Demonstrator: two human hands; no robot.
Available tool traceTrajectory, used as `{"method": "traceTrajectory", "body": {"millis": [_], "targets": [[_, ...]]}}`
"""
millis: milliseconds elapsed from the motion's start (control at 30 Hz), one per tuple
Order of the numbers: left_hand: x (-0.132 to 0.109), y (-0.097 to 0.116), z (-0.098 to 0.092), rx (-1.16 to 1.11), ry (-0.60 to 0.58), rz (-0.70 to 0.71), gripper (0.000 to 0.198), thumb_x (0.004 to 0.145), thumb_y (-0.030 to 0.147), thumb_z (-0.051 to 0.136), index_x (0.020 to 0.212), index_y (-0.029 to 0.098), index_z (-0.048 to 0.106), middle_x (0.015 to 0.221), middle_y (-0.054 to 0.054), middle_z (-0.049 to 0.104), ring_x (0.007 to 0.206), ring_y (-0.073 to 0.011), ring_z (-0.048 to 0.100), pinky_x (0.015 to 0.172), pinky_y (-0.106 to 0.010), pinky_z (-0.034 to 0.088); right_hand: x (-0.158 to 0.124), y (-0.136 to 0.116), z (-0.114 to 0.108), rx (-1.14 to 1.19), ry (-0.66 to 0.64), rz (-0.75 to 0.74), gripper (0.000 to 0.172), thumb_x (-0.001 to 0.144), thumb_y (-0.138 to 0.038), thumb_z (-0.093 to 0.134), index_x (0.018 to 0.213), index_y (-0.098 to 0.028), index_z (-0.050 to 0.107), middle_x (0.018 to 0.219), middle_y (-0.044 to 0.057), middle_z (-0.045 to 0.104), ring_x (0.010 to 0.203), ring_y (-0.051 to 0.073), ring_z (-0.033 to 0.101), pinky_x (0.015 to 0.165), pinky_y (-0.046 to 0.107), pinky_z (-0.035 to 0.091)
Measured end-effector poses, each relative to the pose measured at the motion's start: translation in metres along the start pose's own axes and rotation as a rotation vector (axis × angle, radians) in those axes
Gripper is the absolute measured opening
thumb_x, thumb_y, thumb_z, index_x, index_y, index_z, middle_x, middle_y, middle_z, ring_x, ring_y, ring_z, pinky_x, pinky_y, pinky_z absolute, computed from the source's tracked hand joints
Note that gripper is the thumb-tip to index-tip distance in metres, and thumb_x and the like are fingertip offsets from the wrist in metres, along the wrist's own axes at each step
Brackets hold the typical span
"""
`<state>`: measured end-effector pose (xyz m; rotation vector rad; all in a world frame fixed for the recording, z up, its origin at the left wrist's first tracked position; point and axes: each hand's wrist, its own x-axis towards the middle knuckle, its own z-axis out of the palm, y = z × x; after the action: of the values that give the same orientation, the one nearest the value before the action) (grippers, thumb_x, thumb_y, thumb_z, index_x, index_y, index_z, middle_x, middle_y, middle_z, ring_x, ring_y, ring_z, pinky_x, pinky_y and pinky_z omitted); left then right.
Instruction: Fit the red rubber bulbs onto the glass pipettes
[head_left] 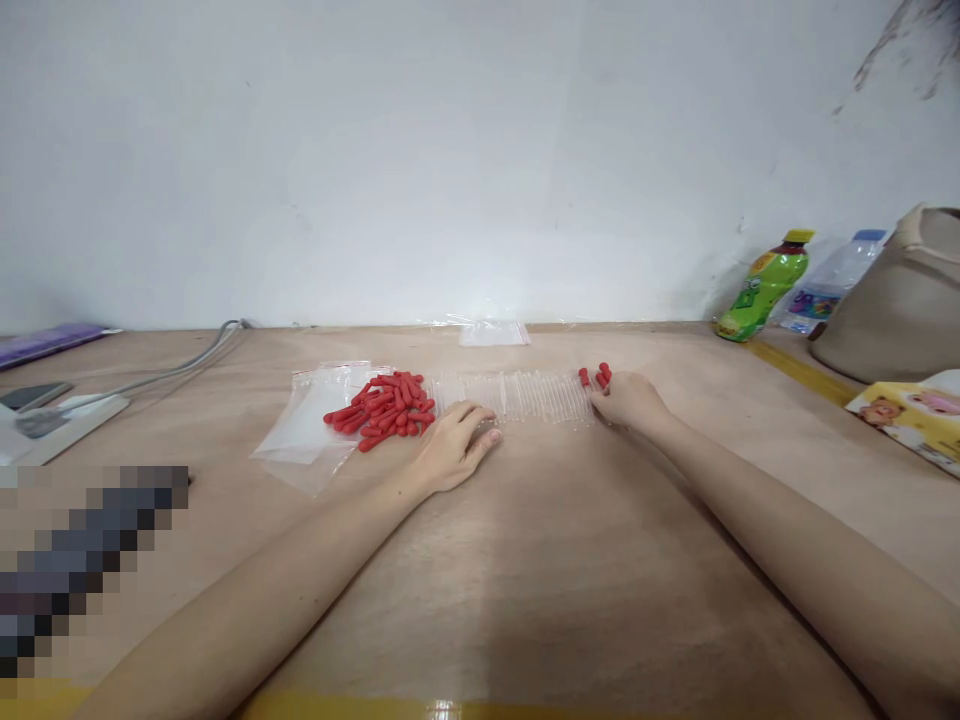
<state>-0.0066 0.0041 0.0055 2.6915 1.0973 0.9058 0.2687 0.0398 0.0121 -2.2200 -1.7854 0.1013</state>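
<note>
Clear tubes [555,398]: rowed mid-frame, long axes pointing toward the wall [480,160].
Left hand [459,447]: thumb and fingers parted, beside them.
Right hand [626,402]: right of center, at red bulbs [604,369]; can't tell its grip.

Bulb pile [397,408] left of tube row [547,396], bottles [763,290] far right.

This looks like a home or a small office, though which one cannot be told: a wooden table [420,610] under the fingers [466,409], a white wall [420,160] beyond them, a grey cable [180,368] to their left, a green drink bottle [763,292] to their right.
</note>
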Motion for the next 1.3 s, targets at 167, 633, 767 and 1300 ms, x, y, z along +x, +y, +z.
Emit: {"method": "traceTrajectory", "body": {"millis": [167,633,767,1300], "targets": [[-0.001,-0.001,0.001,0.046,0.054,0.009,0.026,0.086,0.034,0.040,0.100,0.018,0.054,0.094,-0.008,0.056,0.089,-0.0201,0.051,0.078,-0.034,0.042,-0.006,-0.008,-0.016,-0.024,0.003,-0.019,0.039,0.083,-0.041,0.035,0.061,-0.016,0.056,0.080,0.013,0.064,0.077,0.023,0.059,0.065,0.029,0.039],[0.060,-0.014,0.009,0.417,0.144,-0.359,0.017,0.075,0.029,0.049,0.079,0.018,0.061,0.088,-0.011,0.055,0.089,-0.0289,0.048,0.077,-0.043,0.037,-0.073,-0.030,0.020,0.259,0.294,-0.643,0.019,0.084,-0.022,0.039,0.093,-0.016,0.054,0.079,0.008,0.059,0.077,0.020,0.054,0.070,0.032,0.041],[0.072,-0.026,-0.011,0.527,0.039,-0.453,0.019,0.070,0.029,0.052,0.078,0.014,0.062,0.089,-0.016,0.055,0.096,-0.0342,0.047,0.079,-0.046,0.036,-0.073,-0.027,0.023,0.312,0.272,-0.662,0.025,0.084,-0.022,0.039,0.101,-0.012,0.054,0.083,0.010,0.059,0.078,0.020,0.054,0.071,0.033,0.043],[0.037,-0.066,-0.070,-0.022,-0.401,-0.381,0.015,0.064,0.035,0.059,0.063,0.021,0.056,0.055,-0.001,0.059,0.052,-0.0169,0.055,0.053,-0.026,0.040,-0.071,-0.027,0.026,0.334,0.230,-0.687,0.027,0.087,-0.023,0.035,0.099,-0.017,0.059,0.081,0.008,0.056,0.076,0.019,0.053,0.071,0.033,0.043]]}}
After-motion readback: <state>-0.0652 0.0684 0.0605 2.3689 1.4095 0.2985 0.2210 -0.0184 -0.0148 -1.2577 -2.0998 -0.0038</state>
